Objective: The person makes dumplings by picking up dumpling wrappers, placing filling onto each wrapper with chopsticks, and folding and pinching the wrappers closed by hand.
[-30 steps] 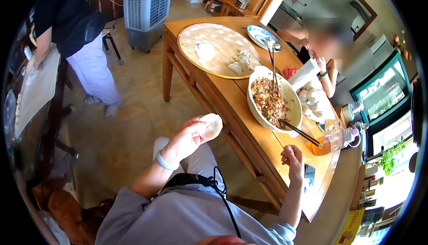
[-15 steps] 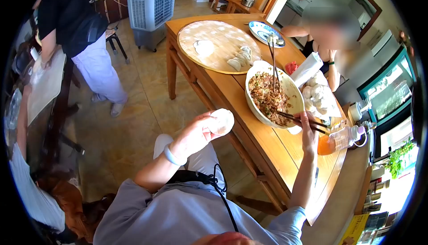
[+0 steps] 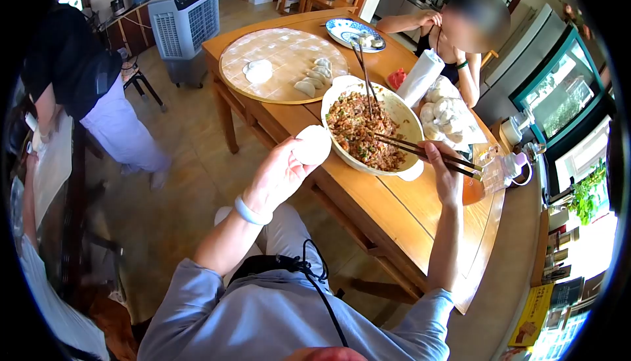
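Observation:
My left hand is closed on the edge of a round white dumpling wrapper, held up just left of the bowl. Between the fingers of my right hand is a pair of dark chopsticks, their tips in the meat filling. That filling lies in a large cream bowl on the wooden table. A second pair of chopsticks stands upright in it, touched by no hand. Farther left, a round floured board carries several folded dumplings and a white pile of wrappers.
Behind the bowl are a blue-patterned plate, a paper roll and a bag of white bulbs. A bottle stands right of my hand. One person sits across; another stands left near an air cooler.
My left hand has lifted the wrapper closer to the bowl. My right hand still holds the chopsticks in the filling. The whole view has shifted, and the seated person's arm is nearer the head.

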Motion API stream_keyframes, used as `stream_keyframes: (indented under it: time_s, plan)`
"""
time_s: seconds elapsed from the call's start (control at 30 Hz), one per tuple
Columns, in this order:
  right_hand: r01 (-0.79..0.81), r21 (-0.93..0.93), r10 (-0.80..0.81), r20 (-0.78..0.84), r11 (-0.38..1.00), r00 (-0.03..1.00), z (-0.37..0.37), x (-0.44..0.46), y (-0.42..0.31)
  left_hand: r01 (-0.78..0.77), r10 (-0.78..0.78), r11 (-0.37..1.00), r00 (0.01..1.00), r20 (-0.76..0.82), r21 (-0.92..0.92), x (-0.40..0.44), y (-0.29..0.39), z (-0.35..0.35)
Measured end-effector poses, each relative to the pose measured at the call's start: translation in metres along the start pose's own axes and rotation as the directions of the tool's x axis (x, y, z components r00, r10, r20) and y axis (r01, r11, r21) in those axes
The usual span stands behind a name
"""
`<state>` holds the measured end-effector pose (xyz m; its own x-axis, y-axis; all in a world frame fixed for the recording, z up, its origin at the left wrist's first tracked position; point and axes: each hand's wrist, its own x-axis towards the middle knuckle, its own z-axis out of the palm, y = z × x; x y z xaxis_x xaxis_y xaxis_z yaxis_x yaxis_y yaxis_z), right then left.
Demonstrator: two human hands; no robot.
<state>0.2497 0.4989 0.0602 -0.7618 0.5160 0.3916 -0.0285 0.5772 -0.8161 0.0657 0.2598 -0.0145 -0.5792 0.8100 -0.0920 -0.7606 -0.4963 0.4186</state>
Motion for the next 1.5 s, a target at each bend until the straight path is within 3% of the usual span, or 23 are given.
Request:
stream_keyframes:
  time_s: [0.27, 0.47, 0.6, 0.8, 0.97, 1.03, 1.1, 1.17, 1.37, 1.47, 1.5]
  plan:
    - [-0.049, 0.191, 0.060, -0.055, 0.980, 0.997, -0.011, -0.004, 0.003, -0.022, 0.020, 0.998, 0.999, 0.051, 0.053, 0.008, 0.006, 0.007]
    - [-0.066, 0.232, 0.083, -0.065, 0.970, 0.994, -0.020, -0.007, -0.003, -0.025, 0.026, 0.999, 0.999, -0.023, 0.028, 0.010, 0.004, 0.001]
    - [-0.052, 0.251, 0.071, -0.067, 0.967, 0.995, -0.003, -0.011, 0.011, -0.012, 0.012, 1.000, 0.998, 0.069, -0.006, 0.011, 0.005, 0.007]
    - [-0.052, 0.477, 0.174, -0.215, 0.877, 0.961, 0.009, -0.014, 0.032, 0.015, -0.016, 1.000, 0.993, 0.116, 0.009, 0.017, 0.002, 0.004]
    - [-0.050, 0.614, 0.249, -0.243, 0.788, 0.937, 0.004, -0.015, 0.041, 0.010, -0.006, 1.000, 0.987, 0.164, -0.023, 0.029, -0.001, 0.012]
    - [-0.031, 0.659, 0.263, -0.256, 0.752, 0.930, 0.001, -0.013, 0.040, 0.062, -0.018, 0.991, 0.945, 0.327, -0.123, 0.045, -0.004, -0.001]
    - [0.001, 0.716, 0.275, -0.269, 0.698, 0.923, 0.000, -0.013, 0.041, 0.062, -0.026, 0.993, 0.948, 0.318, -0.103, 0.051, -0.009, -0.004]
    - [-0.003, 0.751, 0.282, -0.245, 0.660, 0.928, -0.006, -0.011, 0.045, 0.007, -0.013, 0.999, 0.990, 0.142, 0.040, 0.040, -0.007, 0.025]
    - [0.042, 0.823, 0.305, -0.256, 0.566, 0.917, -0.007, 0.001, 0.025, 0.023, -0.033, 0.997, 0.991, 0.129, 0.078, 0.056, -0.019, 0.030]
    - [0.039, 0.846, 0.254, -0.203, 0.532, 0.946, -0.002, 0.006, 0.012, 0.056, -0.054, 0.998, 0.995, 0.081, -0.015, 0.054, -0.026, 0.042]
    - [0.030, 0.861, 0.217, -0.161, 0.508, 0.963, 0.002, 0.007, 0.010, 0.092, -0.087, 0.995, 0.987, 0.132, -0.030, 0.058, -0.030, 0.039]
